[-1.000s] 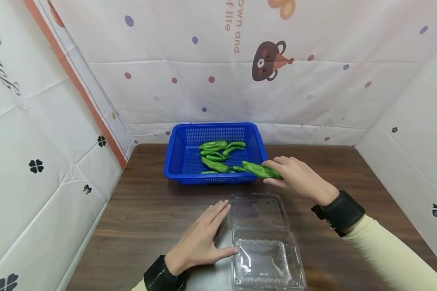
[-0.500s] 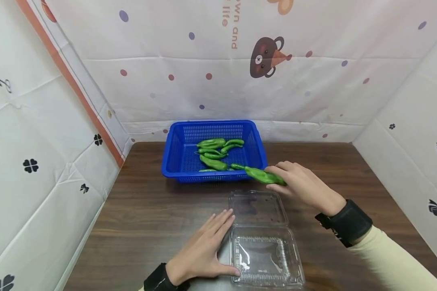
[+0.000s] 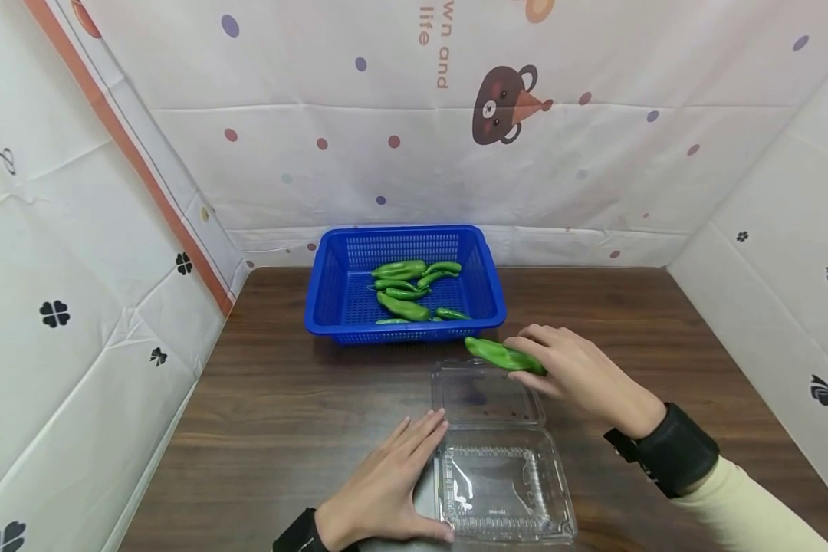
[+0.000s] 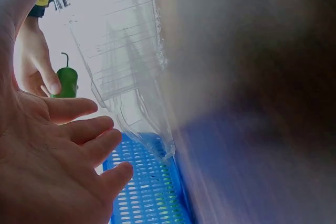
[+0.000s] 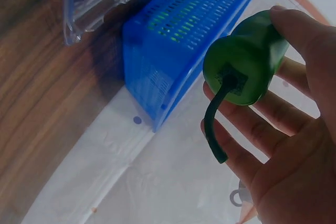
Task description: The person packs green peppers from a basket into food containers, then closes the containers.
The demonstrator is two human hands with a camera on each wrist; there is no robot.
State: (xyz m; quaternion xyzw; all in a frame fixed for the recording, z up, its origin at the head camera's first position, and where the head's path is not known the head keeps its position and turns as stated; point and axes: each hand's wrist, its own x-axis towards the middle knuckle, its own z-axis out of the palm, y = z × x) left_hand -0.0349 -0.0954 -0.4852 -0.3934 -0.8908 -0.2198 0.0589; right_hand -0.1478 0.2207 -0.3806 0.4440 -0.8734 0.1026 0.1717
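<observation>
My right hand (image 3: 571, 373) grips a green pepper (image 3: 498, 355) just above the far edge of the open clear clamshell box (image 3: 498, 452). In the right wrist view the green pepper (image 5: 245, 62) lies between thumb and fingers, stem toward the camera. My left hand (image 3: 386, 491) lies flat on the table, fingers straight, touching the left side of the box. In the left wrist view the left hand (image 4: 52, 145) shows beside the clear box (image 4: 121, 51). The blue basket (image 3: 331, 303) behind holds several more green peppers (image 3: 403, 307).
The dark wooden table (image 3: 283, 399) is closed in by white patterned sheets on three sides (image 3: 386, 153). The basket stands at the table's far edge, against the back sheet. Bare tabletop lies to the left and right of the box.
My right hand has carried the green pepper out of the blue basket and toward me, down to the far edge of the clear box. The left hand has stayed beside the box.
</observation>
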